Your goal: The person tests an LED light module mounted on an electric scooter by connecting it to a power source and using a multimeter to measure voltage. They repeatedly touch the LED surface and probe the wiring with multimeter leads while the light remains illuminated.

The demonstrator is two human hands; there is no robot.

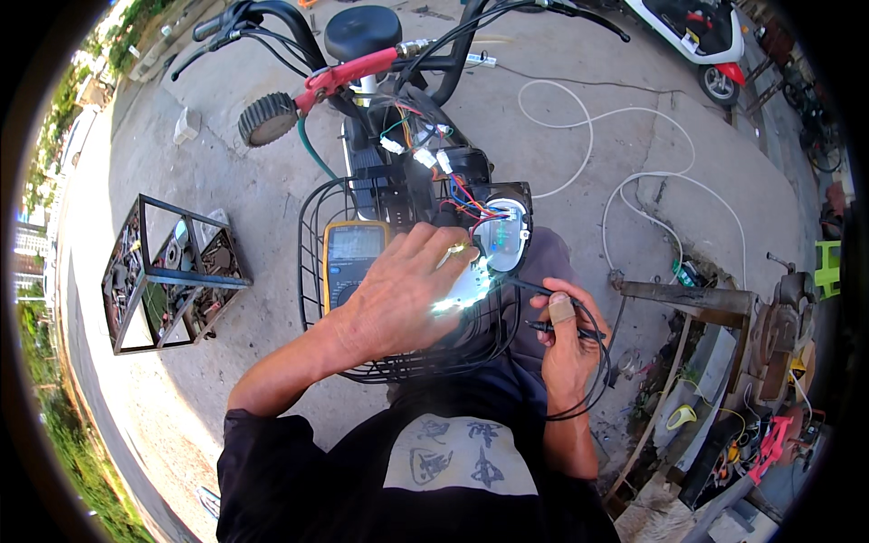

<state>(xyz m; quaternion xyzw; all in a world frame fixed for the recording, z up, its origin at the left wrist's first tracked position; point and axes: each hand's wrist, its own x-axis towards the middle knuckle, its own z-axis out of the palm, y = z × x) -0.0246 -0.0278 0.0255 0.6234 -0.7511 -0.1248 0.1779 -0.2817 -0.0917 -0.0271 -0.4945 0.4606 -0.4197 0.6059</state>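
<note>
My left hand [403,294] lies over the front wire basket [312,226] of an electric bicycle, fingers curled on a shiny round dashboard part [500,237] with coloured wires. A yellow multimeter [348,262] rests in the basket just left of that hand. My right hand [566,339], a bandage on one finger, pinches a thin black test probe [529,288] whose tip points at the dashboard part. Black probe leads loop below the right hand.
The bicycle's handlebars, black saddle [362,32] and a red lever stand ahead. A metal-framed box of scrap parts [167,271] sits left on the concrete. White cable snakes at the right; a cluttered workbench [724,362] and a white-red scooter [697,36] lie right.
</note>
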